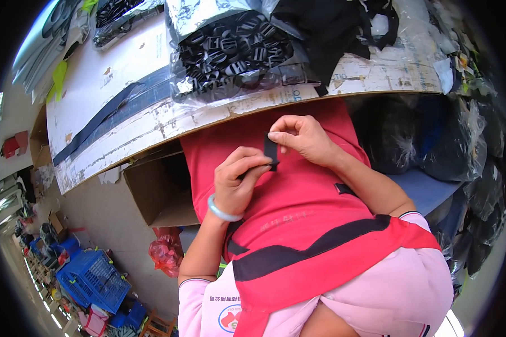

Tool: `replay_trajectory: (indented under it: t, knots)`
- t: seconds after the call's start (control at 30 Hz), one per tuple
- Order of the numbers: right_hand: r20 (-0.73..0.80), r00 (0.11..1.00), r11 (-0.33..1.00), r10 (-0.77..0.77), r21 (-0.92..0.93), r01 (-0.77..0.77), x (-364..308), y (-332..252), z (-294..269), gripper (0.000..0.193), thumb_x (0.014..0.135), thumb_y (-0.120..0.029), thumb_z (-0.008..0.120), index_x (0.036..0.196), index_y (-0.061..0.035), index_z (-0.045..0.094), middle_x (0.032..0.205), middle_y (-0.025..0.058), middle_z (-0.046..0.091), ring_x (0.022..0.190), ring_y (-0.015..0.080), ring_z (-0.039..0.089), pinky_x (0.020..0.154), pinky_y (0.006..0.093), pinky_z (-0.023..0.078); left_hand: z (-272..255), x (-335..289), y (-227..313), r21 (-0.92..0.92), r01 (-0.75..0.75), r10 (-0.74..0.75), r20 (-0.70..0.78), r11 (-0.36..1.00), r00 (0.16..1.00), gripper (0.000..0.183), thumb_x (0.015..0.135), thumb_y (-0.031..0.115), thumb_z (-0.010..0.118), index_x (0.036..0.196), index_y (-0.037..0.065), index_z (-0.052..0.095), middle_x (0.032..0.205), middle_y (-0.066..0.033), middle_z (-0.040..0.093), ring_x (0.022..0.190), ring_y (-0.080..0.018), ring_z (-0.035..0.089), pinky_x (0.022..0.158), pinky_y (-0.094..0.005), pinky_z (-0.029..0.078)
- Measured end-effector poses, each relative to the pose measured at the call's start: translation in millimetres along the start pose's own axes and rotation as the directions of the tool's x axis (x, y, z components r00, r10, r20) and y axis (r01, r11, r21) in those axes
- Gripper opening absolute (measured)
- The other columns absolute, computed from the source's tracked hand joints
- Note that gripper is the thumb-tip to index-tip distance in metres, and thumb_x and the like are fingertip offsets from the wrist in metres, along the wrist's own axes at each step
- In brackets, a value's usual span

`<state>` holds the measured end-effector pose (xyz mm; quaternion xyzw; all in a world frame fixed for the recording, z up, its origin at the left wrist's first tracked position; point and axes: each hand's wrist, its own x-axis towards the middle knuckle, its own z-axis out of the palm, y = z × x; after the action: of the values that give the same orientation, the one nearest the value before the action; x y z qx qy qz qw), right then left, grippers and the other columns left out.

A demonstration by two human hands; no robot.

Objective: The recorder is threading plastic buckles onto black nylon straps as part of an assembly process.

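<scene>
Above my red apron point(315, 180), a short black strap point(270, 149) stretches between my two hands. My left hand point(239, 177), with a pale bracelet at its wrist, pinches the strap's lower end. A small dark piece shows at those fingertips; whether it is a buckle I cannot make out. My right hand point(306, 139) grips the upper end between thumb and forefinger, its other fingers curled. Just beyond my hands, on the worn white tabletop point(191, 115), an opened plastic bag holds many black plastic buckles point(230, 53).
Black fabric point(331, 33) lies right of the buckles, and a dark strip point(98, 121) at the left. Beneath the table is an open cardboard box point(157, 191). Filled dark plastic bags point(399, 135) crowd the right side. A blue crate point(93, 278) stands on the floor at lower left.
</scene>
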<state>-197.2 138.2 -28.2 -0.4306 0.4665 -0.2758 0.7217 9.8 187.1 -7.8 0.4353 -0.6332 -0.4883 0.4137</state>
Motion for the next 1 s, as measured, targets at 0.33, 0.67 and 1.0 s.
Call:
replay_trajectory:
  t: [0.33, 0.67, 1.0]
  knots:
    - [-0.117, 0.608, 0.286, -0.785, -0.939, 0.189, -10, -35, -97, 0.026, 0.082, -0.014, 0.072, 0.108, -0.0099, 0.067, 0.106, 0.0097, 0.062, 0.094, 0.0283, 0.059, 0.083, 0.0368, 0.048, -159, -106, -32, 0.106, 0.557, -0.426, -0.533, 0.824, 0.731, 0.020, 0.092, 0.001, 0.059, 0.110, -0.003, 0.066, 0.104, -0.0116, 0.066, 0.074, -0.0141, 0.064, 0.061, -0.0226, 0.052]
    - [-0.112, 0.658, 0.334, -0.745, -0.916, 0.222, -22, -5, -125, 0.018, 0.076, -0.003, 0.074, 0.093, -0.0096, 0.073, 0.094, 0.0036, 0.062, 0.088, 0.0231, 0.057, 0.080, 0.0331, 0.046, -45, -25, -45, -0.648, 0.338, -0.515, -0.097, 0.682, 0.852, 0.033, 0.098, 0.004, 0.049, 0.131, 0.004, 0.046, 0.111, -0.0183, 0.065, 0.075, -0.0171, 0.067, 0.042, -0.0183, 0.043]
    - [-0.292, 0.825, 0.831, -0.484, -0.449, 0.328, -50, -70, -36, 0.012, 0.098, -0.007, 0.057, 0.109, -0.0034, 0.059, 0.079, 0.0051, 0.065, 0.053, 0.0037, 0.051, 0.049, 0.0183, 0.040, -3, 12, -30, -0.562, 0.427, -0.474, 0.069, 0.708, 0.878, 0.016, 0.096, 0.007, 0.058, 0.110, -0.001, 0.063, 0.090, -0.0102, 0.067, 0.066, -0.0118, 0.063, 0.047, -0.0212, 0.047]
